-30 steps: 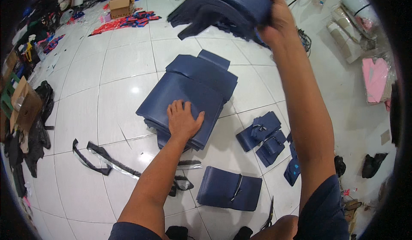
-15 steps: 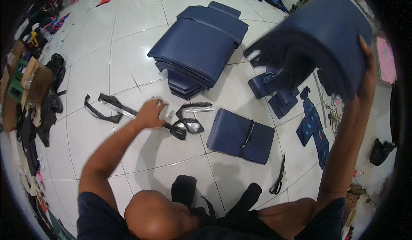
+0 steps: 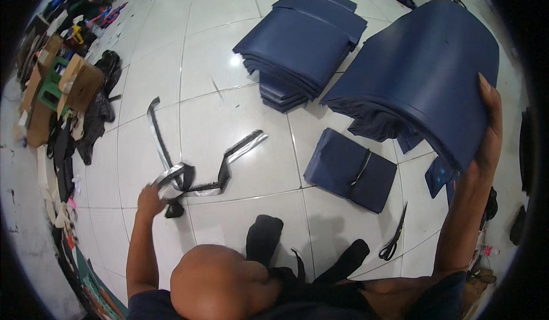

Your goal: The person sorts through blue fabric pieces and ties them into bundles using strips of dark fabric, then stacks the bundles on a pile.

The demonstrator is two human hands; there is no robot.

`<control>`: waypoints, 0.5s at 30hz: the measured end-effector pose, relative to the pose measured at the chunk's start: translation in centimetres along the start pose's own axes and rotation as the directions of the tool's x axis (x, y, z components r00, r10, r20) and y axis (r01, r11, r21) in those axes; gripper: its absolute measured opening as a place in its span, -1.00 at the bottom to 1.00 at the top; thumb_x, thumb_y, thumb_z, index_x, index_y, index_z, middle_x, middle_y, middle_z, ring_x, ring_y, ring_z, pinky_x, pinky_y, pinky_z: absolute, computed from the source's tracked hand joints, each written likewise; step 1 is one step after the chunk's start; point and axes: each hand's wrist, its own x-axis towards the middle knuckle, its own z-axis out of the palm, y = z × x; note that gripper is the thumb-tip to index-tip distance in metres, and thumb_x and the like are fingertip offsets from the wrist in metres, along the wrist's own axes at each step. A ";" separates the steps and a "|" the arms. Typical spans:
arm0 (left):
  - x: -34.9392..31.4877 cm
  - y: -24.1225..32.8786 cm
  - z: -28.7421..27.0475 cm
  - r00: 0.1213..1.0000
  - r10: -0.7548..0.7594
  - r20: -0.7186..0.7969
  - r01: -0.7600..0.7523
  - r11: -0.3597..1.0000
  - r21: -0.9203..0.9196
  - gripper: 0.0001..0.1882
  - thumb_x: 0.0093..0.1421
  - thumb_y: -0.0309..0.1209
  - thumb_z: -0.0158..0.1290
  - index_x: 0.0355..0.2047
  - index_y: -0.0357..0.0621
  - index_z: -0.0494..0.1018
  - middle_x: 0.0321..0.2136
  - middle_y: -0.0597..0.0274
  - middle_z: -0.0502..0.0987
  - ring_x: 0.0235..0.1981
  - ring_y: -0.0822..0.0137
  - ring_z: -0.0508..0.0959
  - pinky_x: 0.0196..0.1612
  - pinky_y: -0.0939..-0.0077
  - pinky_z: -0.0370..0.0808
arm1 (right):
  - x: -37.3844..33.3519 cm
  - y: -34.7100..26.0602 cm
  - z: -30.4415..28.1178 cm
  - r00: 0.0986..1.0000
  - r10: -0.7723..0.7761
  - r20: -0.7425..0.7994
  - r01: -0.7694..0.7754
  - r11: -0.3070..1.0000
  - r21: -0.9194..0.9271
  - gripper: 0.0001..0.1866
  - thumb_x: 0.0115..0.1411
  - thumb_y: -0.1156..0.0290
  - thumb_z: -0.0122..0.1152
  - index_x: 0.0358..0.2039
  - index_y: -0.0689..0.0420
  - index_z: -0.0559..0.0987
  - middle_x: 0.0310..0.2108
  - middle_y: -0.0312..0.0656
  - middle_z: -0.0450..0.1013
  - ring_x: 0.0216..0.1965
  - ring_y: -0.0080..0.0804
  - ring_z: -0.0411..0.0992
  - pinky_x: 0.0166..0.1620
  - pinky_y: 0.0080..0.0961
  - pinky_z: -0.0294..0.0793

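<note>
My right hand (image 3: 488, 122) grips the right edge of a thick stack of navy blue sheets (image 3: 423, 68), leather-like on top. The stack bends in a curve, its layered edges facing me. On the left, my left hand (image 3: 150, 200) is closed on tangled black and silver strips (image 3: 197, 191), its fingertips partly hidden. Another pile of navy pieces (image 3: 303, 34) lies on the floor ahead. Between my hands and nearer me is a folded navy bundle (image 3: 350, 170), bound with a black tie (image 3: 361, 167).
Black-handled scissors (image 3: 393, 237) lie to the right of my feet. Patterned dark fabric (image 3: 437, 176) shows under the lifted stack. Cardboard boxes (image 3: 80, 85), a green plastic item (image 3: 52, 84) and black plastic (image 3: 103, 117) crowd the left wall. White tiles (image 3: 251, 165) cover the floor.
My left hand has moved left and nearer me, dragging the strips along. The navy stack in my right hand has come lower and spread flatter. The view has shifted left.
</note>
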 end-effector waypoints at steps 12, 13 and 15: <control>12.8 28.6 1.4 0.824 0.334 -0.458 -0.567 0.468 -0.678 -0.71 0.24 -0.37 0.10 -0.09 -0.29 0.49 -0.15 -0.10 0.57 -0.18 -0.02 0.58 -0.10 0.17 0.51 | -5.9 0.7 7.1 0.939 0.334 0.084 -0.342 0.934 0.103 -0.41 0.08 0.18 0.37 0.02 0.31 0.49 -0.12 0.06 0.47 -0.07 -0.16 0.49 0.05 -0.23 0.51; 12.7 29.0 1.0 0.861 0.219 -0.459 -0.509 0.393 -0.766 -0.69 0.23 -0.36 0.13 -0.09 -0.29 0.49 -0.18 -0.07 0.57 -0.21 0.04 0.59 -0.13 0.22 0.52 | -6.4 0.7 7.3 0.931 0.348 0.110 -0.360 0.926 0.117 -0.40 0.08 0.17 0.35 0.03 0.31 0.49 -0.15 0.05 0.48 -0.09 -0.17 0.49 0.05 -0.20 0.51; 13.4 24.5 2.8 0.767 0.162 -0.621 -0.621 0.431 -0.655 -0.68 0.18 -0.39 0.19 -0.09 -0.27 0.50 -0.25 0.03 0.53 -0.30 0.16 0.57 -0.19 0.32 0.52 | -6.6 2.0 7.0 0.913 0.352 0.204 -0.388 0.905 0.175 -0.51 0.08 0.21 0.35 -0.06 0.26 0.53 -0.17 0.00 0.50 -0.10 -0.21 0.51 0.06 -0.21 0.50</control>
